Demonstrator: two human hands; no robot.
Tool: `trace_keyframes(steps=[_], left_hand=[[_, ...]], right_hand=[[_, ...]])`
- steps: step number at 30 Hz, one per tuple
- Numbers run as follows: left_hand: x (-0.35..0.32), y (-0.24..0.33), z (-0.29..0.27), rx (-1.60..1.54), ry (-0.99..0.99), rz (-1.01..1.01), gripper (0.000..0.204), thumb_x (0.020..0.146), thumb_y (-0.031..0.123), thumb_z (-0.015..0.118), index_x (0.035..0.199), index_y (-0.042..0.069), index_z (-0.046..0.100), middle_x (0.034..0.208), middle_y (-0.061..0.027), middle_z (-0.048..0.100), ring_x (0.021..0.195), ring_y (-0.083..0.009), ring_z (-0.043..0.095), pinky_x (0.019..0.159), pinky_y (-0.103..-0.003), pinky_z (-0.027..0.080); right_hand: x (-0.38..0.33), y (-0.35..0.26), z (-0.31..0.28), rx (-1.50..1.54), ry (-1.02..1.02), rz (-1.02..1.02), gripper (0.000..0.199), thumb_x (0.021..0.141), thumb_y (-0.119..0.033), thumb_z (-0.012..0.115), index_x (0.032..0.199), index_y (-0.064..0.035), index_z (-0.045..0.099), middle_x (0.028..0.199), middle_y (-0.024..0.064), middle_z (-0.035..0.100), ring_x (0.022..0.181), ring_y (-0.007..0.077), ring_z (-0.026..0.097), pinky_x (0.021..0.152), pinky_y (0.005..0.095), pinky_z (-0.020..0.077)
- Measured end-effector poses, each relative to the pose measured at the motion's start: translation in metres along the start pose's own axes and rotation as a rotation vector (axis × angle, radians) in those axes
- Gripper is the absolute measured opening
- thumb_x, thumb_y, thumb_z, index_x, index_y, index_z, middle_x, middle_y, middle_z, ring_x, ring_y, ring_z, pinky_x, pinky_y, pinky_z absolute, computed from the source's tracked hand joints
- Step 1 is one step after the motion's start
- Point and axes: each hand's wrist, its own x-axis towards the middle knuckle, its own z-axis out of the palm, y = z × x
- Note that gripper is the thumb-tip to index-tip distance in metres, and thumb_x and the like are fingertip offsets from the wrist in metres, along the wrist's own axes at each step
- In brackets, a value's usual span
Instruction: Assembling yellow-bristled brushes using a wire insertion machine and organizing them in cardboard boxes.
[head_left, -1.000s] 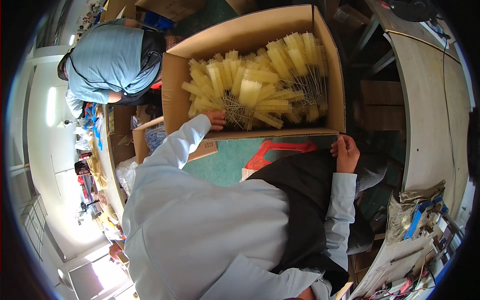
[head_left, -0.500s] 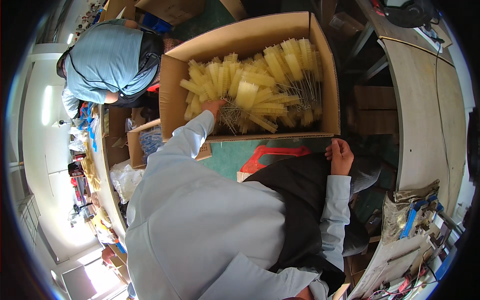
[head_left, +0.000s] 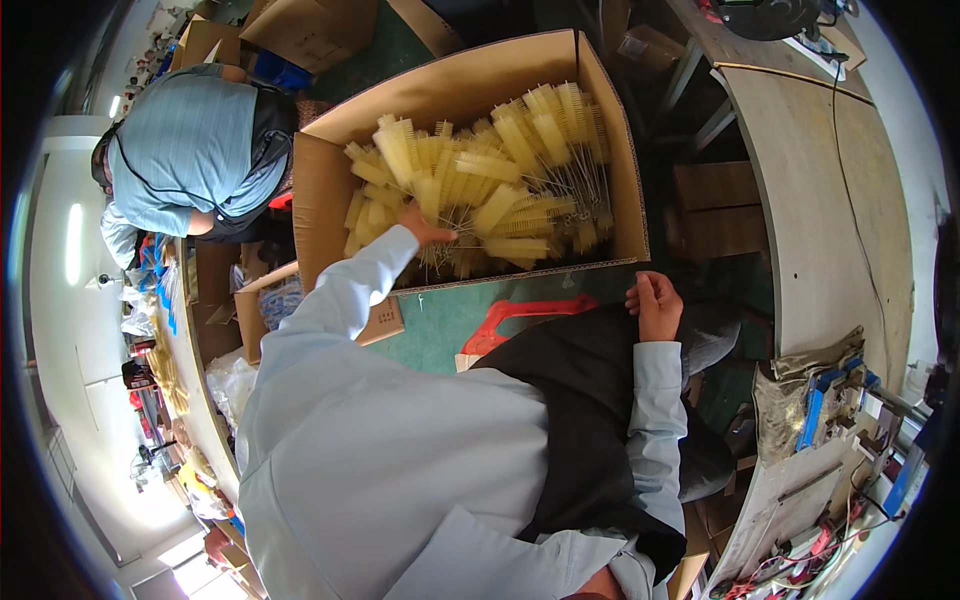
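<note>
A large cardboard box (head_left: 463, 75) holds a heap of brushes (head_left: 490, 165) with pale yellow bristles and thin twisted-wire handles. Inside its near left part, my left hand (head_left: 426, 230) is closed around wire handles of some brushes. Its thumb points right, and most of its fingers are hidden. Several brush heads (head_left: 396, 150) stand up just beyond this hand. My right hand (head_left: 656, 305) hangs off the box's near right corner, apart from it. Its fingers are curled in, and nothing shows in them.
A red plastic frame (head_left: 520, 318) stands below the box's near edge. Another person (head_left: 195, 135) bends over a bench at far left. A small open carton (head_left: 248, 325) holds blue-white pieces. At right runs a long worktable (head_left: 810, 190) with a cable and tools.
My left hand has shifted among the handles, and the brush heads beyond it stand higher. A brush that stood up near the middle now lies lower. My right hand keeps its pose; the view has shifted.
</note>
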Motion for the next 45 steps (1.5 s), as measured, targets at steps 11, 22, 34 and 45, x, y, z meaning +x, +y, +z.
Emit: trace_keyframes(steps=[11, 22, 34, 45], left_hand=[[0.038, -0.031, 0.028, -0.186, 0.436, -0.249, 0.114, 0.049, 0.027, 0.095, 0.138, -0.006, 0.031, 0.133, -0.0224, 0.053, 0.122, -0.0328, 0.053, 0.102, -0.041, 0.044], [0.022, 0.003, 0.056, -0.302, 0.277, -0.12, 0.12, 0.05, 0.023, 0.096, 0.141, -0.004, 0.023, 0.134, -0.0219, 0.05, 0.123, -0.0337, 0.051, 0.103, -0.04, 0.043], [0.02, 0.058, 0.097, -0.239, 0.283, -0.181, 0.142, 0.052, 0.029, 0.095, 0.146, -0.01, -0.005, 0.142, -0.0294, 0.037, 0.13, -0.0366, 0.044, 0.109, -0.039, 0.038], [0.005, 0.13, 0.132, 0.194, 0.269, -0.281, 0.145, 0.056, 0.032, 0.092, 0.147, -0.004, -0.014, 0.149, -0.0331, 0.022, 0.137, -0.0435, 0.031, 0.114, -0.043, 0.032]], right_hand=[[-0.007, 0.0, -0.005, 0.036, 0.037, 0.002, 0.02, 0.096, -0.019, 0.06, 0.1, -0.0007, 0.065, 0.074, 0.0038, 0.064, 0.059, 0.0086, 0.057, 0.053, 0.0215, 0.0458], [-0.002, 0.0, -0.002, 0.011, 0.036, -0.001, 0.02, 0.097, -0.019, 0.059, 0.102, -0.0005, 0.065, 0.074, 0.0038, 0.064, 0.059, 0.0086, 0.057, 0.053, 0.0213, 0.0453], [0.004, 0.001, 0.006, -0.012, 0.003, 0.003, 0.02, 0.097, -0.02, 0.059, 0.1, -0.0007, 0.064, 0.074, 0.0033, 0.064, 0.059, 0.0082, 0.057, 0.053, 0.0214, 0.0453], [0.006, -0.002, 0.008, 0.006, -0.007, 0.006, 0.02, 0.097, -0.019, 0.059, 0.1, -0.0002, 0.065, 0.074, 0.0036, 0.064, 0.06, 0.0078, 0.057, 0.053, 0.0213, 0.0454]])
